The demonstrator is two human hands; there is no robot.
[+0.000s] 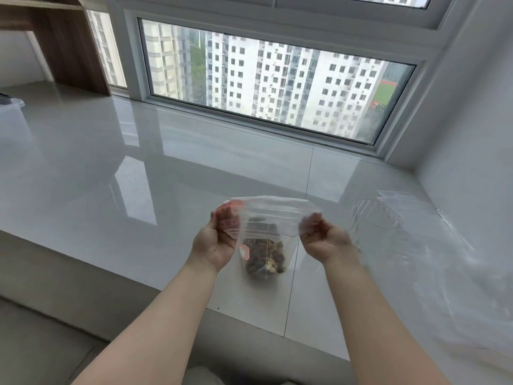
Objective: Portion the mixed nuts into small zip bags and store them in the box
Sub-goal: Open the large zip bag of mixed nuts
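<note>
- The left hand (219, 240) grips the left side of a clear zip bag (266, 232), fingers curled round the plastic near its top edge.
- The right hand (323, 236) pinches the right side of the same bag, fingertips bunched on the film.
- The bag hangs between the two hands above the glossy white ledge (125, 173), its mouth pulled wide and its top strip folded over toward the window.
- Mixed nuts (265, 255), dark brown with a few pale pieces, sit in the lower part of the bag.
- A small red mark shows on the bag by the left hand; blur hides any lettering, and no brand or label can be read.
- A clear plastic cup (374, 220) lies on the ledge just right of the right hand; whether it stands or tips I cannot tell.
- Loose clear plastic film (444, 245), maybe more bags, spreads over the ledge to the right of the cup.
- A translucent container (12, 107) sits at the far left edge of the ledge, well apart from the hands.
- Behind the ledge a window (263, 81) looks on white tower blocks.
</note>
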